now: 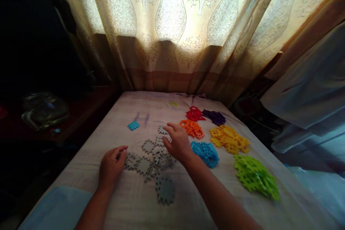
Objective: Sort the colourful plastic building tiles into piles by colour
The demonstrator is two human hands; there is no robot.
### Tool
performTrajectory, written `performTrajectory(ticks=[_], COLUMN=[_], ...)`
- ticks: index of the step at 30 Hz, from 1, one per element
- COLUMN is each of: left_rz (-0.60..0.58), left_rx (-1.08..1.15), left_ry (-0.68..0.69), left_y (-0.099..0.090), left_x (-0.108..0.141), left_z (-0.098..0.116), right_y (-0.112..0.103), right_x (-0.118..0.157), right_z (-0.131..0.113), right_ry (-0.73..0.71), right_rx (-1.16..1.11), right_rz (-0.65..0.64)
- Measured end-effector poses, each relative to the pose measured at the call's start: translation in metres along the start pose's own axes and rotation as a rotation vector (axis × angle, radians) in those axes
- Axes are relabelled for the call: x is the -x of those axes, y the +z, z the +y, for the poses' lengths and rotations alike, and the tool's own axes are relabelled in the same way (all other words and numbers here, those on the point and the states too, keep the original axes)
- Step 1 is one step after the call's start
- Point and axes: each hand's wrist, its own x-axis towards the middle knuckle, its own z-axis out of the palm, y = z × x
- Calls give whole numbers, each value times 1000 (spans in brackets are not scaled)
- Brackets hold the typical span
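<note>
Grey toothed puzzle tiles (143, 165) lie spread over the middle of the cloth-covered table, between and in front of both hands. My left hand (111, 167) rests at their left end with its fingers curled together; what it holds, if anything, is hidden. Over the upper right of the grey tiles is my right hand (178, 143), its fingers apart and nothing between them. Its fingertips are beside a small grey piece (162, 130). Orange pieces (192, 128) and blue pieces (205, 153) are heaped just right of this hand.
Red (194, 113), purple (214, 117), yellow (229, 139) and lime green (256, 176) piles lie on the right. A single blue tile (133, 125) sits left of centre, a small yellow-green piece (173, 104) near the far edge. A curtain (172, 57) hangs behind.
</note>
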Motion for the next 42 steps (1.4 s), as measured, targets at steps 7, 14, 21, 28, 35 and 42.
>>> performTrajectory(ticks=[7,14,21,28,35,42], left_rz=[3,-24,-16,-19,-9,-35], left_rx=[21,-6,-22,-33,-66,-126], left_ry=[-5,2,17,12,7,16], left_y=[1,0,1,0,-1,-4], left_x=[1,1,-1,-3,-4,-1], left_z=[1,0,-3,-3,-2,7], right_y=[83,126,99,18,-46,-39], right_x=[-77,-99,-87,7,115,133], right_z=[-67,-82,-75,-12,74,87], right_ry=[33,49,45,145,276,214], right_rx=[6,90,113,-17,126,174], right_rz=[-348,-399,-417,-49,205,220])
